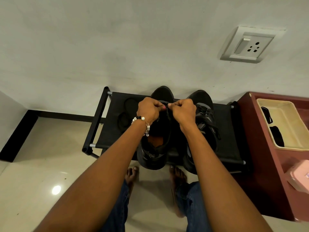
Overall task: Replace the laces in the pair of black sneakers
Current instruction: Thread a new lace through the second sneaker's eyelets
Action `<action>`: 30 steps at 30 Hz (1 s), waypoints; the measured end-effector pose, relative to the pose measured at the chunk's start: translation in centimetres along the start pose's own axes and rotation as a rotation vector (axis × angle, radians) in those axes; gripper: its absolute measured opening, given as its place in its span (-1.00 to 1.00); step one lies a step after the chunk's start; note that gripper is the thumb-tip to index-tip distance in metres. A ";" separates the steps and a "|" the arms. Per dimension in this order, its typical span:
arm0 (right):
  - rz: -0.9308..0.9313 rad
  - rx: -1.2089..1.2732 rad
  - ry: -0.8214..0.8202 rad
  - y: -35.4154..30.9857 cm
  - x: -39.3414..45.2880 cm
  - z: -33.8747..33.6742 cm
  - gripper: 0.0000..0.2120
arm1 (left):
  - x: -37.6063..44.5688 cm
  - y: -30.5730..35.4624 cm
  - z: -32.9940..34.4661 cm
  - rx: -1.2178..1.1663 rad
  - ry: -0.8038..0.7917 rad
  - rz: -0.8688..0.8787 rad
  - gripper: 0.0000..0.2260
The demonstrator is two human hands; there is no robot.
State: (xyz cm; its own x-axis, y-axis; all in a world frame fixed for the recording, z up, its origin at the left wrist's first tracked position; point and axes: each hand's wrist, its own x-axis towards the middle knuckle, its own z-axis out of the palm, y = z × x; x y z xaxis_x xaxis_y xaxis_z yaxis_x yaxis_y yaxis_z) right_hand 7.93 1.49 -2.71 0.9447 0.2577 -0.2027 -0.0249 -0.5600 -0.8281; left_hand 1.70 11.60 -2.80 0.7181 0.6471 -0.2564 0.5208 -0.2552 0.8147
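Two black sneakers, side by side on a low black rack, toes to the wall, heels toward us so the eyelets face up within easy reach.

Item one: left sneaker (154,148), under both hands. Its mouth gapes open and we can see orange inside; we judge it is the one being laced. A thin black lace (167,113) runs down from between the fingertips toward the tongue.

Item two: right sneaker (204,114), already threaded with black laces, ends loose over its side. Whether these are old or new we cannot tell.

Item three: left hand (149,110), beaded bracelet at the wrist, fingers curled, grip pinched tight on the lace. Item four: right hand (183,110), likewise curled, pinching the same lace just beside the left. We hold both thumbs nearly touching, probably to steer the lace tip through an upper eyelet or draw it even; the eyelet itself is hidden by the fingers.

Item five: loose black lace (126,114), coiled on the rack's cloth top left of the shoes, set aside but near.

Item six: rack (234,131), serving as our worktop, pushed to the wall.

Item seven: reddish cabinet (267,164) to the right, carrying a cream tray (287,118) with dark items inside, unidentifiable.

Item eight: wall socket (249,45), above right.
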 end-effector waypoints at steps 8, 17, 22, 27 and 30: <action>0.077 0.658 0.096 -1.9 -0.6 -2.7 -0.77 | -1.9 -0.4 -2.1 0.072 -0.075 0.089 -0.64; -0.499 0.224 0.071 -2.0 -1.4 -7.0 -0.87 | -3.4 -0.8 -3.8 0.285 -0.257 -0.085 -0.26; -0.458 -0.865 -0.187 -0.6 -0.8 -3.7 -0.80 | -3.5 -1.0 -3.5 0.320 -0.230 -0.087 -0.25; -0.212 0.131 -0.107 -0.9 -0.9 -4.2 -0.89 | -3.7 -1.1 -3.4 0.302 -0.211 -0.114 -0.25; -0.182 1.050 -0.228 -1.8 -1.4 -5.7 -0.85 | -3.7 -1.2 -3.2 0.278 -0.198 -0.155 -0.21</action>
State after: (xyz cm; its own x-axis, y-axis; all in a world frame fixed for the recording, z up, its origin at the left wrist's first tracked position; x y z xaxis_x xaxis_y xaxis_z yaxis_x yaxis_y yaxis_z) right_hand 8.50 -2.38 2.04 0.8824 0.4692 -0.0344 -0.2600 0.4254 -0.8669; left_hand -3.09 11.78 -1.12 0.6819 0.5488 -0.4835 0.7164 -0.3682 0.5925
